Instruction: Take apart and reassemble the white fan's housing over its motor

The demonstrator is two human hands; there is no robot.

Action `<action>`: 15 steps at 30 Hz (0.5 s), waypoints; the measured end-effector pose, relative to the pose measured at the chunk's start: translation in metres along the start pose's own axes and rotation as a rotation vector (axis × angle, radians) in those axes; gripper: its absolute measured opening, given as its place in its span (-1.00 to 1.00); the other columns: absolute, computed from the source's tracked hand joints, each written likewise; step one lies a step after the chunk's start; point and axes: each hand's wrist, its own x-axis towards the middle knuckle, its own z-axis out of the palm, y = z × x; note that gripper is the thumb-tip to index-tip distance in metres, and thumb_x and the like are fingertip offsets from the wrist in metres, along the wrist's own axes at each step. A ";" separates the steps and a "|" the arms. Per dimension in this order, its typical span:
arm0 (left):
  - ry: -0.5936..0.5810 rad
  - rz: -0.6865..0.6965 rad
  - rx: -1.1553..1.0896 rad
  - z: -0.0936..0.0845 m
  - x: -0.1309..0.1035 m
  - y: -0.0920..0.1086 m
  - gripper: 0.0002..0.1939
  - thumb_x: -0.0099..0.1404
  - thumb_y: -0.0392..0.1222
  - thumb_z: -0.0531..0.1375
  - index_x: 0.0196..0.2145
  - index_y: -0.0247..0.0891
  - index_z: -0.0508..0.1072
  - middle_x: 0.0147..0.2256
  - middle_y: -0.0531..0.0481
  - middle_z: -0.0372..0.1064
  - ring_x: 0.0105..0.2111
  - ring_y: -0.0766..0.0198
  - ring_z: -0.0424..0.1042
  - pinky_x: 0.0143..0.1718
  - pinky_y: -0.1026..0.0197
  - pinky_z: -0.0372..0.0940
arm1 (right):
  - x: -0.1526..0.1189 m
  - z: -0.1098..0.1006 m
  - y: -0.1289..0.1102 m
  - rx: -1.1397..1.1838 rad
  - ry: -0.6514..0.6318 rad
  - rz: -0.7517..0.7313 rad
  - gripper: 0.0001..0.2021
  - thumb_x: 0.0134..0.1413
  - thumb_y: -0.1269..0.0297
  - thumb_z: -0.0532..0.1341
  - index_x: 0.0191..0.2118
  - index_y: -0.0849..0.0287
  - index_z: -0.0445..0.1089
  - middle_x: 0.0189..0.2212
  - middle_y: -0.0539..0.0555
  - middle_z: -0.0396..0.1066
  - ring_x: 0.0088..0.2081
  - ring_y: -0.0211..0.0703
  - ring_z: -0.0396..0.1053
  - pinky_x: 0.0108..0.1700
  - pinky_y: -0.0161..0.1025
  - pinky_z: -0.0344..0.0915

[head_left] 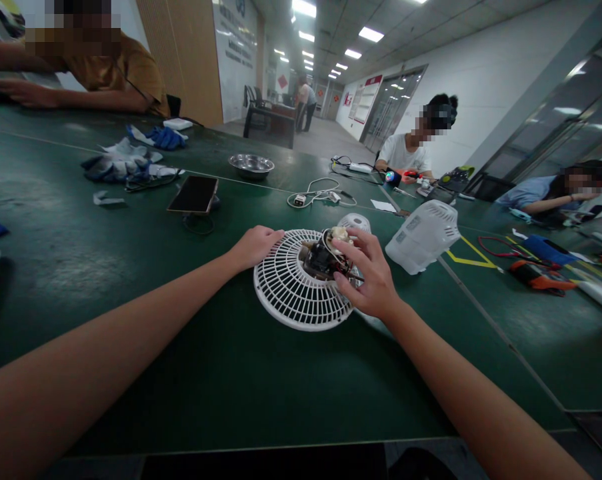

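A round white fan grille [301, 303] lies on the green table in front of me, tilted slightly. A dark fan motor [321, 259] with a cream-coloured plastic piece on top sits at its centre. My left hand [257, 248] is closed on the grille's left rim, thumb and fingers close together. From the right, my right hand [373, 275] curls its fingers around the motor and its cream part. The palm side and part of the motor are hidden. Just behind my right hand is a white plastic piece with slots [355, 221].
A translucent white plastic housing [421, 239] stands right of the grille. Behind lie a white cable [321, 197], a metal bowl [251, 167], a phone on a stand [193, 195] and gloves [118, 163]. An orange multimeter [538, 277] lies at right. Several people sit around the table.
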 end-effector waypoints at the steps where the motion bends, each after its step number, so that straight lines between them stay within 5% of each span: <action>1: 0.003 0.001 0.011 0.000 0.000 0.000 -0.54 0.40 0.11 0.06 -0.50 -0.23 0.47 -0.50 -0.02 0.45 -0.49 0.21 0.39 -0.40 0.16 0.18 | 0.000 0.000 0.000 -0.005 -0.007 0.001 -0.31 0.15 0.36 0.24 0.37 -0.20 0.13 0.31 0.16 0.11 0.24 0.22 0.28 0.16 0.29 0.44; 15: -0.021 -0.015 -0.026 -0.002 -0.004 0.005 -0.57 0.41 0.07 0.07 -0.48 -0.23 0.47 -0.50 -0.02 0.44 -0.49 0.22 0.38 -0.41 0.15 0.19 | 0.000 -0.001 -0.001 0.030 0.034 0.014 -0.36 0.14 0.38 0.24 0.32 -0.20 0.22 0.28 0.13 0.17 0.19 0.16 0.33 0.14 0.24 0.46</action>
